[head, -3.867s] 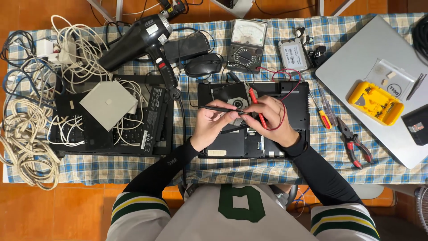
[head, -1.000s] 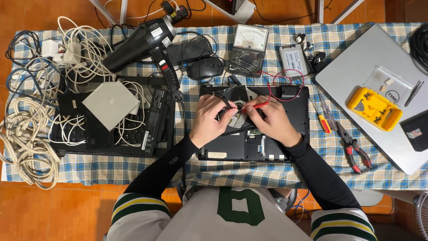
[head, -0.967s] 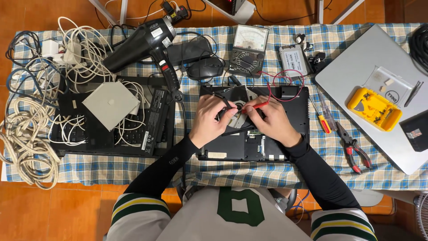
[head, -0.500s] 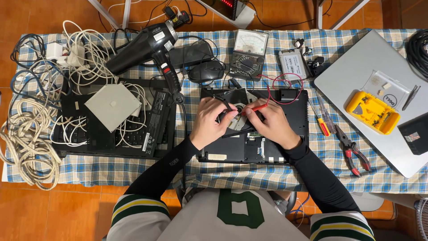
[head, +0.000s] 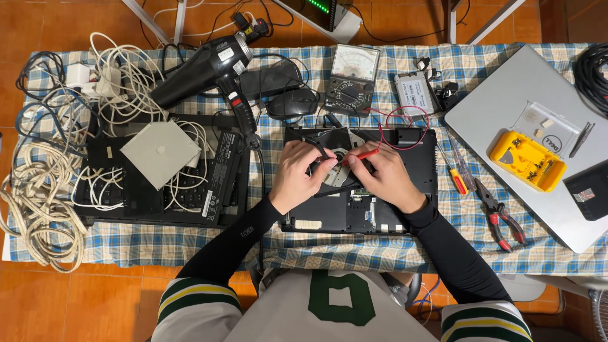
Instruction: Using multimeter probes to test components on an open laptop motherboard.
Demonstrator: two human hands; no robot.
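A white rectangular label (head: 417, 94) covers the top of the silver drive lying at the far edge of the desk, right of the analogue meter's pale dial face (head: 354, 63). On the grey laptop lid at right sits a yellow plastic case with a clear lid (head: 527, 160). Small white stickers (head: 306, 223) mark the near edge of the opened black laptop base.

A single head-worn view is provided, directed straight down from above onto the checked tablecloth (head: 354, 250). The whole tabletop is taken in at moderate range; orange floor tiles (head: 57, 297) are seen around it.
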